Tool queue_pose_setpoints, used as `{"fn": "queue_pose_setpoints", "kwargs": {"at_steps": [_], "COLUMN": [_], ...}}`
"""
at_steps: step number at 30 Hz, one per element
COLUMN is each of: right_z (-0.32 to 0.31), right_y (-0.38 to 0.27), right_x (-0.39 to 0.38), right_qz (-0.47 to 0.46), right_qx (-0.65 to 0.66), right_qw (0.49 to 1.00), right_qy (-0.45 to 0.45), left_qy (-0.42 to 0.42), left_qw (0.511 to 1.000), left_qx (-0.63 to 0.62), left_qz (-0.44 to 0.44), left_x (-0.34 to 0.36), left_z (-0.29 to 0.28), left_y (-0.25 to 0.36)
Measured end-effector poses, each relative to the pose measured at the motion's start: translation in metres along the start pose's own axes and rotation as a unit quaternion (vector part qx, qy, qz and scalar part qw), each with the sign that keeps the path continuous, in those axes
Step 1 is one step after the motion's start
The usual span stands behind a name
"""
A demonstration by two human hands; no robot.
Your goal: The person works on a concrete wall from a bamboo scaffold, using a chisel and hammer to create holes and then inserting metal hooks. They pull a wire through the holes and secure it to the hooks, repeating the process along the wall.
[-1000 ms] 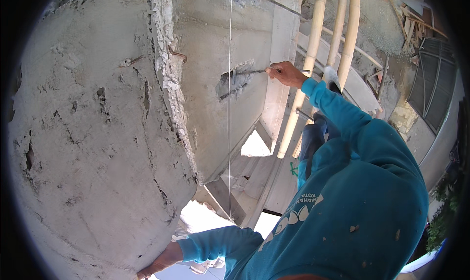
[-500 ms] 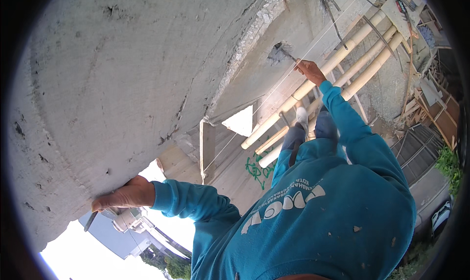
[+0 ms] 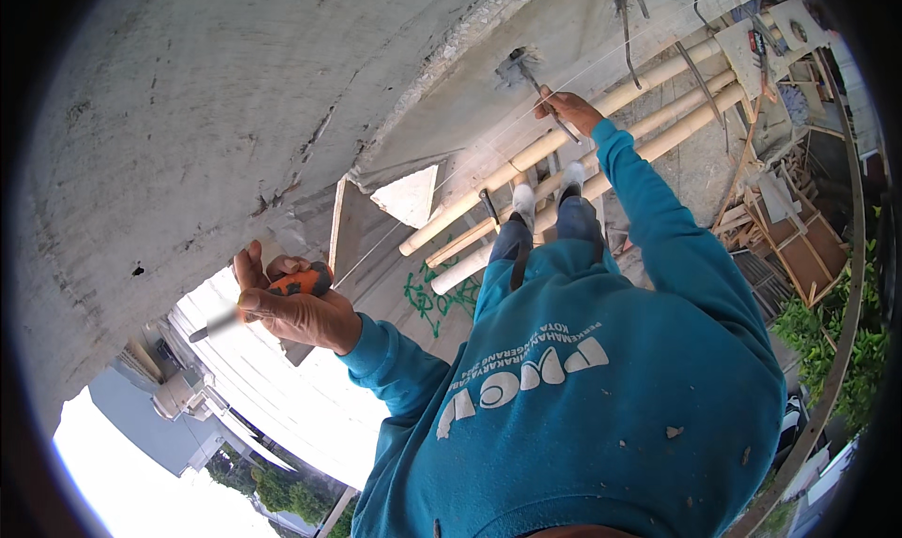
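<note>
My left hand is turned palm up beside the lower edge of the concrete. It is closed around a screwdriver with an orange and black handle; the grey shaft points left and its middle is blurred. Up at the right, my right hand has its fingers around a steel rebar rod. One end of that rod sits at a chipped hollow in the concrete face, while the other sticks out below my fingers.
A big concrete beam fills the upper left. Bamboo poles run beneath my feet, with a hammer by them. A taut string crosses in front. More bent rebar juts out; scrap wood lies lower right.
My left hand has come away from the concrete and rolled over, bringing the orange handle into sight. My right hand stays at the rod, whose lower end now shows past my fingers. The view has shifted.
</note>
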State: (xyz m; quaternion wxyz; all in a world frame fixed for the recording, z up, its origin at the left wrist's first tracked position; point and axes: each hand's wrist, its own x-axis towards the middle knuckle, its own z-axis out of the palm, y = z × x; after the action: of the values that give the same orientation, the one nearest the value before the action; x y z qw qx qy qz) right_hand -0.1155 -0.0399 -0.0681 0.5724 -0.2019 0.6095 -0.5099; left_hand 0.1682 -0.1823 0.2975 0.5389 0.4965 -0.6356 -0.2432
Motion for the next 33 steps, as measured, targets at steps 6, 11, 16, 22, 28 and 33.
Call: {"fn": "queue_pose_setpoints", "kwargs": {"at_steps": [6, 11, 16, 22, 28, 33], "right_z": [0.013, 0.021, 0.02, 0.026, 0.023, 0.023], "right_y": [0.029, 0.038, 0.06, 0.045, 0.042, 0.037], "right_x": [0.022, 0.028, 0.04, 0.028, 0.021, 0.017], "right_qz": [-0.04, -0.036, -0.018, -0.038, -0.031, -0.019], "right_qx": [0.008, 0.013, -0.011, -0.071, -0.102, -0.124], "right_qw": [0.998, 0.992, 0.985, 0.977, 0.973, 0.97], "right_qy": [0.041, 0.118, 0.169, 0.198, 0.203, 0.209], "left_qy": [-0.069, -0.08, -0.128, -0.119, -0.14, -0.149], "left_qw": [0.994, 0.987, 0.981, 0.967, 0.97, 0.967], "left_qx": [-0.056, -0.072, -0.068, -0.02, -0.016, -0.038], "left_qz": [-0.056, -0.123, -0.132, -0.226, -0.197, -0.201], "left_x": [-0.016, -0.019, -0.015, -0.014, -0.011, -0.009], "left_z": [0.017, 0.035, 0.047, 0.062, 0.062, 0.063], "left_y": [-0.004, 0.005, -0.006, 0.003, -0.003, -0.003]}}
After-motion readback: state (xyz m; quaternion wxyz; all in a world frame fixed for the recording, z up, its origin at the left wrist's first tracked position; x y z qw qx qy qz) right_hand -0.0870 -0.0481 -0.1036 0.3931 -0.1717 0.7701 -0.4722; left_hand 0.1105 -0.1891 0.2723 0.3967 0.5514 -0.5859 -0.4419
